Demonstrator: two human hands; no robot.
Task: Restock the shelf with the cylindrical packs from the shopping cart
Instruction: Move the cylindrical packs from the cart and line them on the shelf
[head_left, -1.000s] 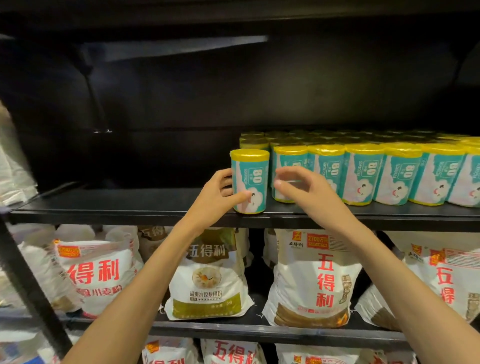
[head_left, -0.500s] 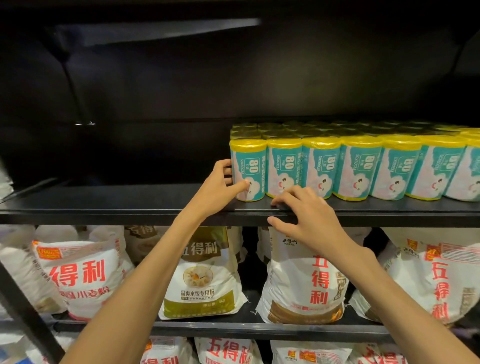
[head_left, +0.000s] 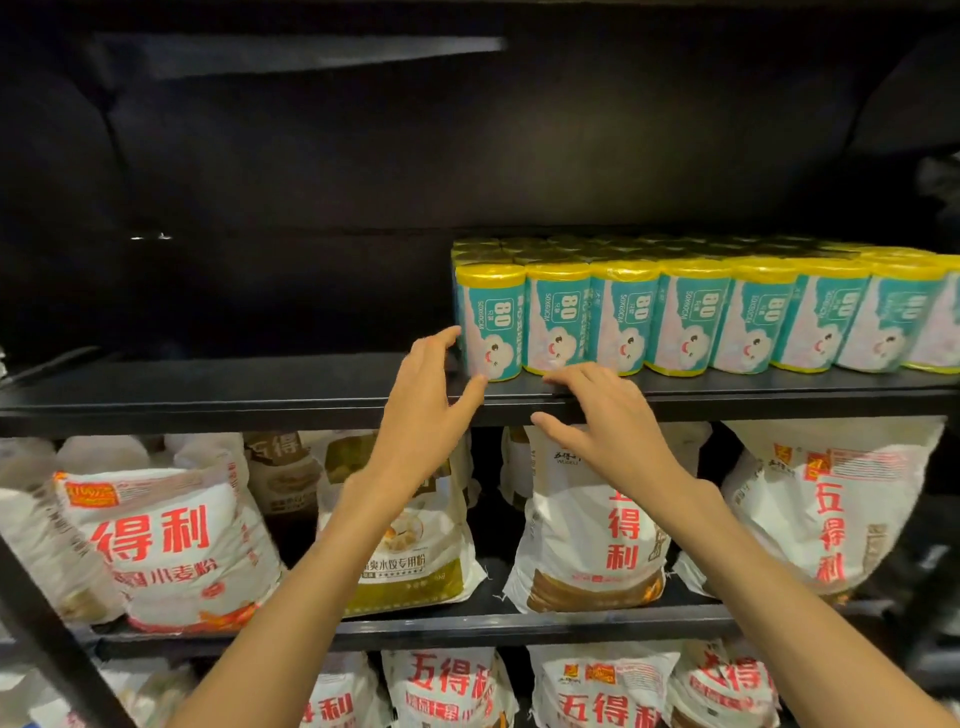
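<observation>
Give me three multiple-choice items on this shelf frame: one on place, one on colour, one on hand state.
1. Where does the row of cylindrical teal-and-white packs stand on the black metal upper shelf?
A. on its right part
B. on its left end
C. spread over its whole width

2. What colour are the packs' top caps?
A. red
B. yellow
C. white

3. What is the left hand doing?
A. lifting a pack off the shelf
B. hanging idle below the shelf
C. open beside the leftmost pack, thumb tip at its base

Answers:
1. A, since the row runs from mid-shelf to the right edge and the left part holds no packs.
2. B, since every cap in the front row is yellow.
3. C, since the fingers are straight at the pack's left side and the pack stands on the shelf.
</observation>
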